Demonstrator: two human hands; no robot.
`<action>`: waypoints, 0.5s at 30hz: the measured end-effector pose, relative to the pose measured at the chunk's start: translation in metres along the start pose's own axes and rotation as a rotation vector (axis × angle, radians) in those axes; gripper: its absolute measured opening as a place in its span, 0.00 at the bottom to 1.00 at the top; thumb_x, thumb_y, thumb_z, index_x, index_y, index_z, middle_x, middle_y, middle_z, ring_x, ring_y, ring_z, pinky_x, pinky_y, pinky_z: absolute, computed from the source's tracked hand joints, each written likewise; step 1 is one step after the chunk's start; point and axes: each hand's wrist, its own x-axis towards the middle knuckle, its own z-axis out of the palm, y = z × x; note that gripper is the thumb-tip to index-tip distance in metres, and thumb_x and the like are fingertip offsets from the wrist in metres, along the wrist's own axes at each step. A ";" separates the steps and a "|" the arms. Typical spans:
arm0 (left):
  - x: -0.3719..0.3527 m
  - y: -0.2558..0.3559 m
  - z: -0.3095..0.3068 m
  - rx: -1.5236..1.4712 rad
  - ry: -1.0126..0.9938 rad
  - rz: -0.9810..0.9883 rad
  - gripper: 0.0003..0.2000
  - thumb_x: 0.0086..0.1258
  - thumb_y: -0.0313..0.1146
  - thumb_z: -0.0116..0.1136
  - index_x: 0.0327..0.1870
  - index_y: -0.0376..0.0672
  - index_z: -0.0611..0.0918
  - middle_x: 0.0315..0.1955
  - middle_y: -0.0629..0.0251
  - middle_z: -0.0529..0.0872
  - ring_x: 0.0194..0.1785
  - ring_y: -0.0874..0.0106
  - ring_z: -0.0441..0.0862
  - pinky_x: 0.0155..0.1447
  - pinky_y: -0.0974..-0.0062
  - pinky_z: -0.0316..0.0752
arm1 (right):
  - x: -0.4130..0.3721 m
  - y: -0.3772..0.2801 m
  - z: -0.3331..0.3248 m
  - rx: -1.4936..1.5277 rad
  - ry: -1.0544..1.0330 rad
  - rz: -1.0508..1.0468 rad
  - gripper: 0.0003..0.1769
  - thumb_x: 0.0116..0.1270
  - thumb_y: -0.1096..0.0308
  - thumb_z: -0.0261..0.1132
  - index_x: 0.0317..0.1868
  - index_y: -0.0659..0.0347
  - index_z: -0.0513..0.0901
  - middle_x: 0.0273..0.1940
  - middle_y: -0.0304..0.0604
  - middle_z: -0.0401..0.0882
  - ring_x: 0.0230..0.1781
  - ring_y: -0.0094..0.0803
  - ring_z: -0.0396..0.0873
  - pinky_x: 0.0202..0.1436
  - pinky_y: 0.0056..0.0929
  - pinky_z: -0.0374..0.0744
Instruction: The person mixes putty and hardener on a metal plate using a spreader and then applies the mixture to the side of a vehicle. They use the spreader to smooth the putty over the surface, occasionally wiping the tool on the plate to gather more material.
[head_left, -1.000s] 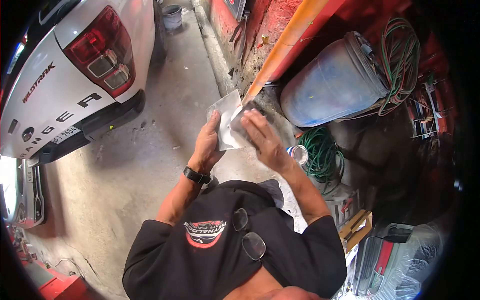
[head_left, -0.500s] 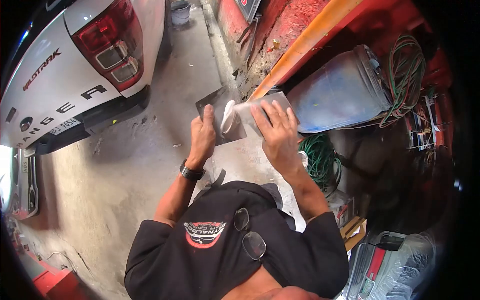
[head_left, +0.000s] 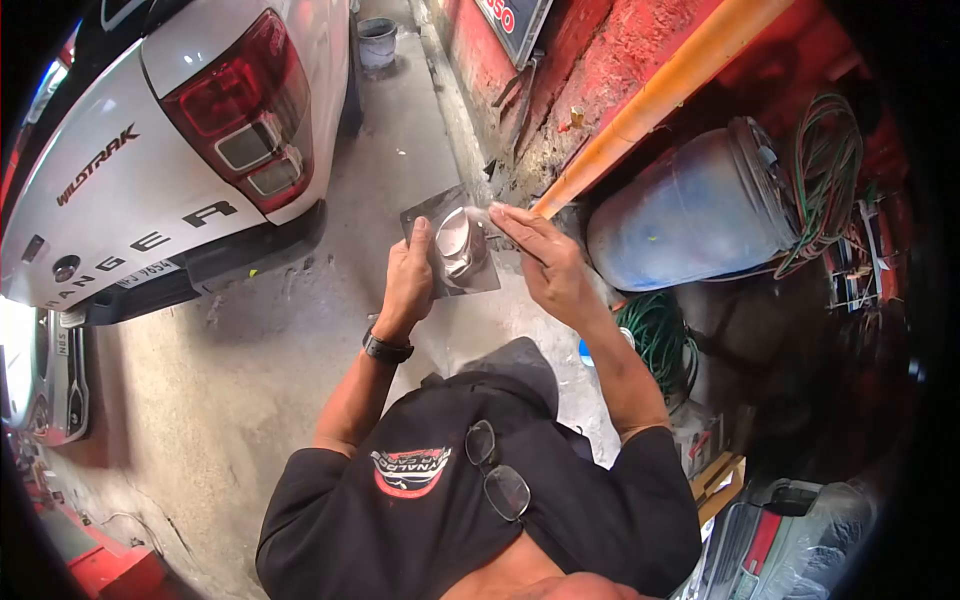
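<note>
My left hand point(head_left: 408, 281) grips a flat grey metal plate point(head_left: 480, 275) by its lower left edge, thumb on top. A smear of pale pinkish putty point(head_left: 461, 243) lies on the plate. My right hand point(head_left: 545, 262) holds a thin flat spreader point(head_left: 497, 214) edge-on against the upper end of the putty, fingers stretched along it. Both hands are raised in front of my chest, above the concrete floor. A black watch sits on my left wrist.
A white pickup truck's tailgate point(head_left: 140, 190) stands close on the left. On the right are a blue plastic drum point(head_left: 690, 210), coiled green hoses point(head_left: 655, 335), an orange pipe point(head_left: 660, 95) and a red wall. A grey bucket point(head_left: 377, 42) stands far ahead.
My right hand turned the spreader from lying flat over the plate to edge-on at the top of the putty. The putty now lies uncovered on the plate. The view shifted slightly downward.
</note>
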 end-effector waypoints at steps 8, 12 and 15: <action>0.083 0.014 -0.006 -0.035 0.126 0.085 0.25 0.83 0.51 0.46 0.34 0.36 0.82 0.25 0.70 0.82 0.23 0.80 0.76 0.25 0.76 0.71 | 0.017 0.116 -0.007 -0.527 -0.117 -0.126 0.30 0.68 0.74 0.56 0.72 0.56 0.71 0.70 0.53 0.71 0.66 0.59 0.73 0.64 0.65 0.71; 0.131 0.019 0.011 0.591 0.047 0.169 0.28 0.84 0.51 0.46 0.21 0.42 0.75 0.17 0.78 0.68 0.24 0.83 0.62 0.24 0.73 0.57 | 0.080 0.137 -0.025 -0.651 -0.088 -0.186 0.27 0.69 0.72 0.55 0.69 0.55 0.75 0.66 0.50 0.74 0.63 0.56 0.74 0.63 0.62 0.72; 0.178 0.013 0.024 0.620 0.101 0.268 0.28 0.84 0.51 0.46 0.23 0.38 0.75 0.19 0.78 0.69 0.25 0.83 0.63 0.27 0.74 0.60 | 0.110 0.165 -0.015 -0.559 -0.103 -0.337 0.24 0.66 0.69 0.57 0.63 0.55 0.79 0.60 0.44 0.78 0.62 0.47 0.75 0.62 0.56 0.74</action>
